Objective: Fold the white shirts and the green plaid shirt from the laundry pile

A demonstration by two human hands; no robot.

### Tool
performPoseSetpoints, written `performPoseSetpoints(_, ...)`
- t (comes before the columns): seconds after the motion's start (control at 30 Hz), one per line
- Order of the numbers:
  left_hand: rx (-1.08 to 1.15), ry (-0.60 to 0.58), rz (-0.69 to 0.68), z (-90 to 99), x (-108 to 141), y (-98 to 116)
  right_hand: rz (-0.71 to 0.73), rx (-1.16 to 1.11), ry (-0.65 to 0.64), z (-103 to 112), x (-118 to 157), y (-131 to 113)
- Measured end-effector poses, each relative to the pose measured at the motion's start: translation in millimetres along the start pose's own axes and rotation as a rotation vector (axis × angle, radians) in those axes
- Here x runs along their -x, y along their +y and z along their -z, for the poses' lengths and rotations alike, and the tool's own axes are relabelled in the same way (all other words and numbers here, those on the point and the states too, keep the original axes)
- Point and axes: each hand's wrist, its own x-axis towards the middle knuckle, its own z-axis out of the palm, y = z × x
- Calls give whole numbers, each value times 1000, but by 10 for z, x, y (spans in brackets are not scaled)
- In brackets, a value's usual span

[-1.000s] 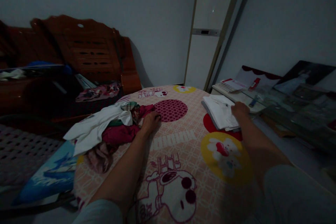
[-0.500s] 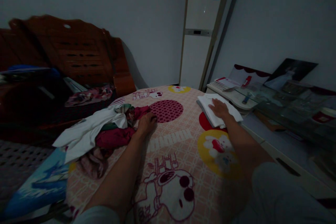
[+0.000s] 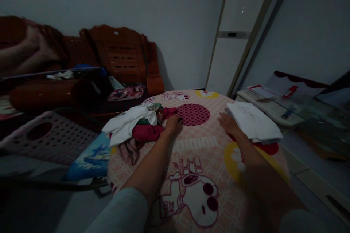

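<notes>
My left hand (image 3: pixel 173 124) rests on the patterned tablecloth (image 3: pixel 197 143), its fingers loosely bent and apart, with no item visible in them. It lies against the right edge of a loose heap of clothes. In that heap are a white garment (image 3: pixel 128 123), a dark red garment (image 3: pixel 147 133) and a brownish-pink cloth (image 3: pixel 129 151). On the other side of the table, my right hand (image 3: pixel 228 123) lies flat with its fingers stretched out. It is at the left edge of a folded white garment (image 3: pixel 253 122), which sits flat near the table's right edge.
Wooden seating (image 3: pixel 115 54) stands at the back left, with another person's bare feet (image 3: pixel 35 43) over it. A woven chair (image 3: pixel 62 138) and a blue printed cushion (image 3: pixel 91 158) are left of the table. To the right is a glass-topped cabinet (image 3: pixel 276 116) with papers.
The view has swung left. My right hand has come off the top of the folded white garment and moved to its left side. My left hand stays by the heap.
</notes>
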Motion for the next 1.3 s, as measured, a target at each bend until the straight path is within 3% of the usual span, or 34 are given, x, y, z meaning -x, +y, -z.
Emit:
performPoseSetpoints(0.07,20,-11,4,2,-1,25,19,-4,-34,-232,53,-129)
performPoseSetpoints(0.23,6,24,123,148,-32,97,55,84,136,-612,101,-98)
performPoseSetpoints(0.4,-108,205,297,627,-42,32,107,66,228,-748,32,54)
performPoseSetpoints(0.53,-207,343,472,1023,57,-172,128,30,256,-809,9,104)
performPoseSetpoints(0.6,-250,369,491,1140,131,-310,135,6,269,-822,3,121)
performPoseSetpoints(0.8,-172,426,522,1194,272,-756,166,-116,300,-842,-15,177)
performPoseSetpoints(0.93,-111,497,491,1182,279,-878,146,-195,306,-840,-8,174)
performPoseSetpoints(1.13,-107,520,550,1305,251,-649,130,-289,300,-769,6,136)
performPoseSetpoints(1.3,53,644,430,1495,159,-215,121,-459,307,-607,67,20)
